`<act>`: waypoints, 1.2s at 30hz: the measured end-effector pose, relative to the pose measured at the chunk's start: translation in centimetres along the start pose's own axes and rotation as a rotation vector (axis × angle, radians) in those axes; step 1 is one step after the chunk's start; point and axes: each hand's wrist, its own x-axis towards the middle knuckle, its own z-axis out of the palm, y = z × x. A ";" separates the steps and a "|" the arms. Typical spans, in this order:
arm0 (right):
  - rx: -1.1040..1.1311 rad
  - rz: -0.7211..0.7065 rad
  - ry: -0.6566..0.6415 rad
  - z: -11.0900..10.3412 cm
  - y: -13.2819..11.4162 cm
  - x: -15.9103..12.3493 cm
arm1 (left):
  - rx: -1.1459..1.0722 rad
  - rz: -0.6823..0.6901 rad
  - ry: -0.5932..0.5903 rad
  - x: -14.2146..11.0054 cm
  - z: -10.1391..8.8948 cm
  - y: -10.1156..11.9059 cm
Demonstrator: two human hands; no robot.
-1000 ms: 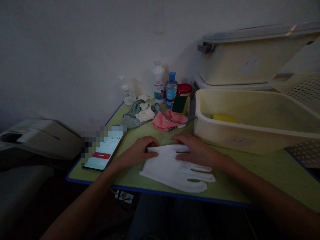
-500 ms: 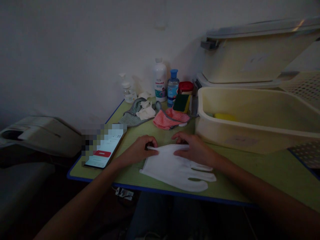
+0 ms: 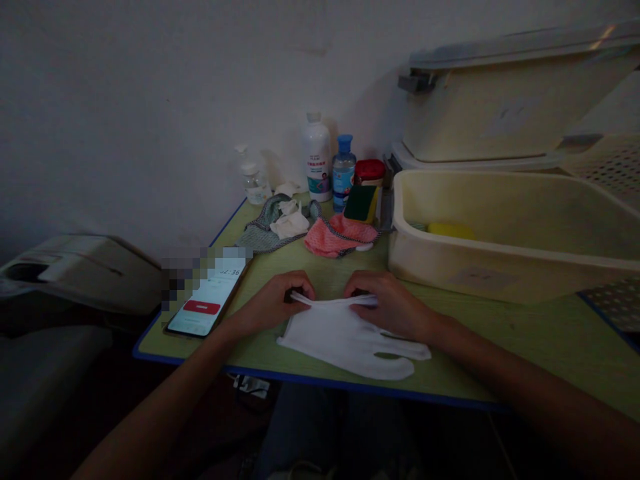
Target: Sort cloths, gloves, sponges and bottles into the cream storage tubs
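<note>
In the head view, a white glove [image 3: 340, 337] lies on the green tabletop [image 3: 525, 343], just in front of the person, its cuff toward the left side and its finger parts toward the right. The left hand [image 3: 280, 300] has its fingers closed in a pinch on the far corner of the cuff, lifting that edge slightly. The right hand [image 3: 393, 303] has its fingers curled closed on the far edge of the glove, near the finger parts. The far edge runs between the two hands.

A phone [image 3: 207, 300] with a lit screen lies left of the left hand. Beyond the hands are a grey cloth [image 3: 255, 238] with a white bundle [image 3: 291, 223] on it, a pink cloth [image 3: 340, 238], and a green and yellow sponge [image 3: 361, 204]. Behind these stand a small jar [image 3: 257, 189], a white bottle [image 3: 317, 163], a blue-capped bottle [image 3: 344, 175] and a red-lidded jar [image 3: 370, 172]. To the right is an open bin [image 3: 440, 261] with a yellow item [image 3: 450, 231] inside; behind it is a lidded bin [image 3: 485, 123].
</note>
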 end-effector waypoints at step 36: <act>-0.295 -0.390 -0.297 -2.1 0.0 -1.6 | 0.074 -0.094 0.150 -1.0 0.0 -0.3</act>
